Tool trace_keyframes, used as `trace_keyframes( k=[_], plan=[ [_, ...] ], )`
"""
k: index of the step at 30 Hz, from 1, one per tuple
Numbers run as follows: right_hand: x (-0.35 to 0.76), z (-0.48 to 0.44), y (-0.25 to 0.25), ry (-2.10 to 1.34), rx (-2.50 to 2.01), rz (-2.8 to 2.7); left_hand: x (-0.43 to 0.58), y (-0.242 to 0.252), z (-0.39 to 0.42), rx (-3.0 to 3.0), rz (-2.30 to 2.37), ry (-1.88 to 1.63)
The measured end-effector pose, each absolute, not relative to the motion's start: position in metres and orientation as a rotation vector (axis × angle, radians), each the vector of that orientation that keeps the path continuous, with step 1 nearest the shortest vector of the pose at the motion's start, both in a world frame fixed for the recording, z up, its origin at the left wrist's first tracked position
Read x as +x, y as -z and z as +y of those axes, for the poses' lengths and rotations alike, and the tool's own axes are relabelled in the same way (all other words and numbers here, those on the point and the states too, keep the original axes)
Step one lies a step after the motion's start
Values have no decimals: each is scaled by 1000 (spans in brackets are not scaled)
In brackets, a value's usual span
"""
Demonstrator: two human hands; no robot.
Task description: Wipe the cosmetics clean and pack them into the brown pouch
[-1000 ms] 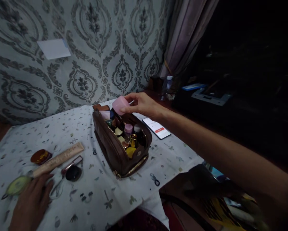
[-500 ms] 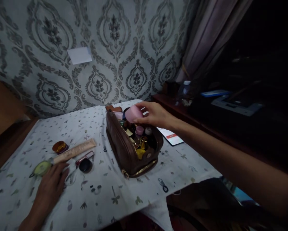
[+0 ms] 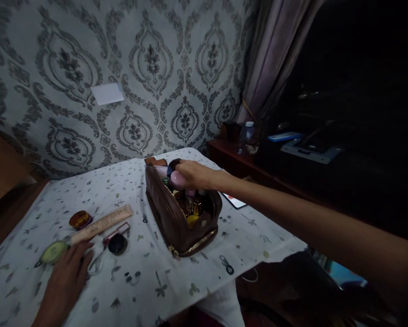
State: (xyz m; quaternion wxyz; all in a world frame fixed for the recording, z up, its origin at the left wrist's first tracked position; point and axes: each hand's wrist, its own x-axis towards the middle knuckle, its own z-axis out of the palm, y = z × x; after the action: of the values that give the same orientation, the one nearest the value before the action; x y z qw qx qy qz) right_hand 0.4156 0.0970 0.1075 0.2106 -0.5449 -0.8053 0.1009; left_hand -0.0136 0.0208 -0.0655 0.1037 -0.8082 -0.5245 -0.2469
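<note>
The pink jar [image 3: 177,180] sits at the mouth of the open brown pouch [image 3: 176,218], toward its far end, among crowded small bottles and pots. The right hand [image 3: 194,174] covers it from above with fingers closed round it. The pouch stands near the middle of the table [image 3: 139,281], its zip edge gaping upward, with bare patterned cloth in front of it and to its left. Just right of it a phone [image 3: 235,200] lies close to the table's right edge, partly hidden by the forearm. Well to the left lie a beige tube [image 3: 102,223], an amber pot [image 3: 80,219], a black compact [image 3: 117,244] and a green disc [image 3: 52,252], bunched together. Print on the tube and on the lit phone screen is too small to read. The right arm reaches in long from the lower right, palm down. The left hand [image 3: 66,281] rests flat on the cloth, fingers loose and apart, gripping nothing, fingertips just beside the disc and tube
</note>
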Motion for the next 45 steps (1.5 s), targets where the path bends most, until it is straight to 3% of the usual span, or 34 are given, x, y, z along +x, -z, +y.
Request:
trace_keyframes(
  k=[4,23,31,36,39,42,45],
  plan=[
    [410,102,-107,-147,-1645,-2435,-15,68,20,-2380,-1546,717],
    [396,123,-85,-120,-1820,-2473,0,57,14,-2361,-1695,764],
    [407,126,-79,201,-1510,-2591,5,54,7,-2322,-1785,710],
    [389,81,-100,401,-1367,-2239,6,52,3,-2337,-1787,704],
    [354,36,-102,251,-1035,-2047,6,53,2,-2353,-1797,757],
    [310,3,-74,-148,-747,-2185,6,53,2,-2371,-1790,800],
    [272,-1,-27,-438,-828,-2279,5,52,2,-2380,-1795,794]
  ],
)
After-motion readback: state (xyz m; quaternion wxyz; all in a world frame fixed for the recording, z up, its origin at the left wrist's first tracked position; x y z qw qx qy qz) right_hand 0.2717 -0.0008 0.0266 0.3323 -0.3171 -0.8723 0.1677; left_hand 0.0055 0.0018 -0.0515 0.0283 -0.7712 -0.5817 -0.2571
